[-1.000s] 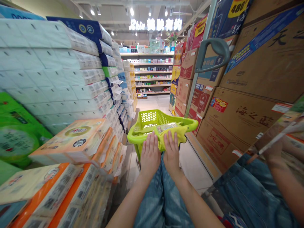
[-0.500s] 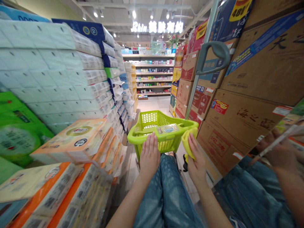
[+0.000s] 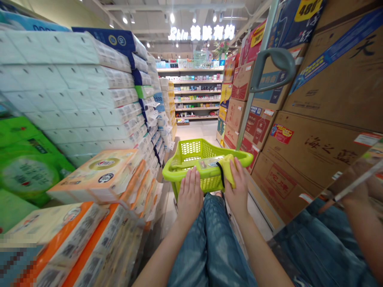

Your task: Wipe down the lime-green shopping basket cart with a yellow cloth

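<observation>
Yellow cloth (image 3: 228,170) was gripped in R hand (image 3: 238,183) against basket (image 3: 176,174) rim; L hand (image 3: 190,192), fingers straight, unclenched, prob. steadied it.

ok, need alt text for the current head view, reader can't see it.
A person's left hand lies on the near rim of a green basket while the right hand holds a yellow cloth against it. Wrapped packs are stacked to the left, cardboard boxes to the right, with stocked shelves ahead.
</observation>
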A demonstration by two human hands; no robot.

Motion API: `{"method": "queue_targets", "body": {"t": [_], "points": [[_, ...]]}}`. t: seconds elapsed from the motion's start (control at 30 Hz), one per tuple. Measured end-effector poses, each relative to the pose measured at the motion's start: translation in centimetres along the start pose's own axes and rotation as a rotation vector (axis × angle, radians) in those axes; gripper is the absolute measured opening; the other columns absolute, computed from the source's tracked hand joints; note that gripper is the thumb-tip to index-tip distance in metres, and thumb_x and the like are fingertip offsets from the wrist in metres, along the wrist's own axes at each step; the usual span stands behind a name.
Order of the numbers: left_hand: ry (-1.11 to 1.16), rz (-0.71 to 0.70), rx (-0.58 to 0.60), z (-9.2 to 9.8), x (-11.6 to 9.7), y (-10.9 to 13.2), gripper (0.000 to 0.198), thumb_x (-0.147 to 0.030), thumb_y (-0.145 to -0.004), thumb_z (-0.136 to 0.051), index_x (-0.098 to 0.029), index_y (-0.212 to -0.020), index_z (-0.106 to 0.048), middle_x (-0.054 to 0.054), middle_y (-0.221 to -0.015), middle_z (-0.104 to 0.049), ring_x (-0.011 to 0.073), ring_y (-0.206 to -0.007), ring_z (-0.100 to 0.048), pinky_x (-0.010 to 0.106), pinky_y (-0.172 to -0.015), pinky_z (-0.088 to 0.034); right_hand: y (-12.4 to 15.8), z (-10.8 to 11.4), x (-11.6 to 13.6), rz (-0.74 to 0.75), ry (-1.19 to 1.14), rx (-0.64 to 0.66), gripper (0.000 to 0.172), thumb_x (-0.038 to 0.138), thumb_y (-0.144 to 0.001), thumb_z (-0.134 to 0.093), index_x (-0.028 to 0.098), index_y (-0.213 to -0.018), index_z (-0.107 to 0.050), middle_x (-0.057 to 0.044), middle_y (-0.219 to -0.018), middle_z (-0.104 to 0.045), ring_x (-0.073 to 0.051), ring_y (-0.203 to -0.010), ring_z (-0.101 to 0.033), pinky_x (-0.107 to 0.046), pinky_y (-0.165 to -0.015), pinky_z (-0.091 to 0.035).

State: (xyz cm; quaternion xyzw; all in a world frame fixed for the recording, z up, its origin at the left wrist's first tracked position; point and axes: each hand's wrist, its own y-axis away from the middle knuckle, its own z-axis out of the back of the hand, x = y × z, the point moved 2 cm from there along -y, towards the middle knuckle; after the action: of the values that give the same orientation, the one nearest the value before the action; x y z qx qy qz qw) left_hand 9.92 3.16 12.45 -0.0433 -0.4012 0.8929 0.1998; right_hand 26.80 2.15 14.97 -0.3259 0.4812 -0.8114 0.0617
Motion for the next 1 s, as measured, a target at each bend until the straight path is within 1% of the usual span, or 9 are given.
{"method": "queue_targets", "body": {"t": [0.13, 0.2, 0.3, 0.4, 0.5, 0.63, 0.77, 0.9, 1.0], "points": [[-0.014, -0.002, -0.006, -0.3, 0.1, 0.1, 0.067, -0.018, -0.092, -0.045, -0.004, -0.154, -0.025, 0.016, -0.158, -0.036, 0.0279, -0.150, -0.026, 0.044, -0.120, -0.027, 0.6, -1.8, 0.7, 0.039, 0.251, 0.064, 0.067, 0.028, -0.096, -0.040, 0.021, -0.158, -0.016, -0.014, -0.164, -0.020, -0.032, -0.152, -0.016, -0.063, -0.117, -0.023], [-0.016, 0.000, -0.007, -0.4, 0.1, 0.1, 0.066, -0.018, -0.092, -0.044, -0.004, -0.154, -0.025, 0.016, -0.158, -0.036, 0.0279, -0.150, -0.026, 0.044, -0.120, -0.027, 0.7, -2.1, 0.6, 0.030, 0.306, 0.081, 0.076, 0.032, -0.094, -0.044, 0.016, -0.159, -0.009, -0.018, -0.164, -0.017, -0.034, -0.152, -0.013, -0.064, -0.117, -0.022], [-0.009, 0.000, -0.009, -0.5, 0.1, 0.1, 0.067, -0.019, -0.092, -0.044, -0.005, -0.155, -0.023, 0.016, -0.158, -0.035, 0.0279, -0.149, -0.027, 0.045, -0.120, -0.027, 0.6, -2.1, 0.3, 0.039, 0.372, 0.081, 0.079, 0.026, -0.090, -0.046, 0.016, -0.159, -0.009, -0.018, -0.164, -0.017, -0.035, -0.152, -0.012, -0.066, -0.117, -0.018], [0.007, 0.005, -0.002, -0.5, 0.0, 0.1, 0.069, -0.019, -0.092, -0.044, -0.005, -0.155, -0.020, 0.017, -0.158, -0.035, 0.0276, -0.150, -0.027, 0.045, -0.120, -0.027, 0.2, -1.9, -0.1, 0.079, 0.400, 0.053, 0.077, 0.019, -0.089, -0.044, 0.018, -0.159, -0.011, -0.016, -0.165, -0.016, -0.035, -0.152, -0.014, -0.066, -0.117, -0.015], [0.013, 0.007, 0.004, -0.4, 0.0, 0.0, 0.069, -0.018, -0.091, -0.044, -0.005, -0.155, -0.021, 0.016, -0.158, -0.035, 0.0274, -0.150, -0.026, 0.045, -0.120, -0.027, -0.1, -1.7, -0.2, 0.097, 0.409, 0.023, 0.077, 0.019, -0.088, -0.049, 0.020, -0.158, -0.018, -0.016, -0.164, -0.018, -0.037, -0.149, -0.019, -0.066, -0.116, -0.020], [0.001, 0.001, 0.001, -0.2, 0.0, 0.0, 0.068, -0.018, -0.092, -0.044, -0.004, -0.154, -0.023, 0.016, -0.158, -0.035, 0.0282, -0.149, -0.027, 0.045, -0.120, -0.026, -0.1, -1.5, -0.4, 0.138, 0.350, -0.030, 0.072, 0.013, -0.089, -0.044, 0.021, -0.157, -0.023, -0.019, -0.155, -0.035, -0.033, -0.144, -0.033, -0.060, -0.112, -0.035], [0.007, 0.000, 0.001, -0.1, 0.2, 0.0, 0.067, -0.019, -0.092, -0.044, -0.005, -0.155, -0.023, 0.016, -0.158, -0.036, 0.0276, -0.149, -0.029, 0.044, -0.120, -0.027, 0.0, -0.8, -1.3, 0.271, 0.220, -0.075, 0.067, 0.006, -0.093, -0.035, 0.025, -0.156, -0.025, -0.012, -0.143, -0.054, -0.024, -0.139, -0.045, -0.047, -0.112, -0.044], [0.008, 0.000, 0.000, -0.1, 0.2, 0.0, 0.066, -0.019, -0.092, -0.044, -0.006, -0.154, -0.025, 0.016, -0.157, -0.037, 0.0276, -0.149, -0.029, 0.045, -0.120, -0.027, 0.0, -0.2, -1.6, 0.324, 0.226, -0.062, 0.059, 0.006, -0.096, -0.038, 0.030, -0.149, -0.042, -0.006, -0.143, -0.058, -0.023, -0.142, -0.043, -0.044, -0.114, -0.044], [0.010, 0.003, -0.003, -0.3, 0.1, 0.0, 0.065, -0.018, -0.092, -0.045, -0.004, -0.153, -0.027, 0.016, -0.157, -0.037, 0.0283, -0.149, -0.028, 0.045, -0.120, -0.027, 0.7, -0.9, -0.2, 0.295, 0.220, -0.054, 0.055, 0.006, -0.097, -0.038, 0.029, -0.146, -0.047, -0.006, -0.147, -0.054, -0.024, -0.146, -0.035, -0.044, -0.113, -0.044]]}}
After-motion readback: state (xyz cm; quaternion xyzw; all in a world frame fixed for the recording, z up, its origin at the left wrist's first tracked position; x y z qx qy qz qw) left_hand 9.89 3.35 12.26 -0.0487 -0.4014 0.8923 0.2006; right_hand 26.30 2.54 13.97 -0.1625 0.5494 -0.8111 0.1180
